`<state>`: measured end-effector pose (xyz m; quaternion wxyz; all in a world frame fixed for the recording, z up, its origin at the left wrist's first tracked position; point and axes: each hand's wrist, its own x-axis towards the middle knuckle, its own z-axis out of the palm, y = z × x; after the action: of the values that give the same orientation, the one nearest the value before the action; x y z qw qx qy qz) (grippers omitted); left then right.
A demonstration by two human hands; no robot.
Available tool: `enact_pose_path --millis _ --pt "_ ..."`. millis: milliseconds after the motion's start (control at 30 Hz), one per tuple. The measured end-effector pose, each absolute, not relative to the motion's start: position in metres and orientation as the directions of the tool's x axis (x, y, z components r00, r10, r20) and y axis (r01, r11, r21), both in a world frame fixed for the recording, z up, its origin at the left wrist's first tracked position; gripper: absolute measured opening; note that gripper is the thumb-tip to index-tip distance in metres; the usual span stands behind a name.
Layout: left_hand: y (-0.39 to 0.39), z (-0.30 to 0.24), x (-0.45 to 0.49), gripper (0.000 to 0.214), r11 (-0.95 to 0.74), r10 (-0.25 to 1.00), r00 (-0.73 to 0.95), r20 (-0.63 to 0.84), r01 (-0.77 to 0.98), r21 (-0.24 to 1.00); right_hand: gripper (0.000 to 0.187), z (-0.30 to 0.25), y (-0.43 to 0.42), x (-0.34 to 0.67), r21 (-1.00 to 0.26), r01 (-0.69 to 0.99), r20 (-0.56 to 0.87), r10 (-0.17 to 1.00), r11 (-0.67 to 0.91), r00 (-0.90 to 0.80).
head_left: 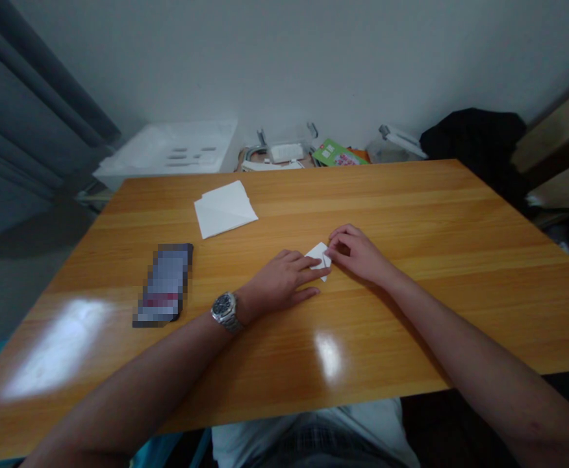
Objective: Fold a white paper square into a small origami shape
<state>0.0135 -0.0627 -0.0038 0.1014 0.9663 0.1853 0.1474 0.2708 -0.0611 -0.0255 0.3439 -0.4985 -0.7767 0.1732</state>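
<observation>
A small folded piece of white paper (319, 251) lies on the wooden table between my hands. My left hand (287, 279), with a metal watch (225, 309) on its wrist, rests over the paper's left part; its fingers are stretched out and press the paper to the tabletop. At the paper's right corner, my right hand (355, 252) pinches the edge between thumb and forefinger. Part of the paper is hidden under the left fingers.
Left of my hands, a phone (165, 283), blurred out, lies on the table (411, 201). Several white sheets (226, 209) are stacked farther back. Beyond the far edge stand a white plastic tray (167, 149), a green booklet (338, 155) and a dark cloth item (474, 143).
</observation>
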Motion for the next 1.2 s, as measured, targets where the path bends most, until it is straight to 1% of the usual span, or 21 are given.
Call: enact_pose_path --millis 233,433,667,933,1200 --pt "-0.060 -0.009 0.013 0.043 -0.914 0.371 0.887 0.273 0.298 0.274 0.012 -0.024 -0.062 0.267 -0.573 0.694 0.374 0.893 0.436 -0.252" --pt "-0.060 -0.012 0.012 0.044 -0.903 0.384 0.891 0.243 0.306 0.302 0.013 -0.021 -0.064 0.266 -0.545 0.716 0.364 0.892 0.436 -0.266" --pt "-0.059 -0.015 0.012 0.045 -0.909 0.380 0.892 0.244 0.312 0.276 0.011 -0.022 -0.063 0.265 -0.488 0.744 0.369 0.880 0.457 -0.298" --pt "-0.058 -0.013 0.012 0.044 -0.919 0.365 0.899 0.243 0.307 0.246 0.011 -0.022 -0.064 0.265 -0.491 0.734 0.383 0.873 0.469 -0.302" --pt "-0.058 -0.013 0.011 0.044 -0.921 0.364 0.897 0.252 0.306 0.243 0.013 -0.024 -0.060 0.264 -0.500 0.721 0.386 0.868 0.480 -0.311"
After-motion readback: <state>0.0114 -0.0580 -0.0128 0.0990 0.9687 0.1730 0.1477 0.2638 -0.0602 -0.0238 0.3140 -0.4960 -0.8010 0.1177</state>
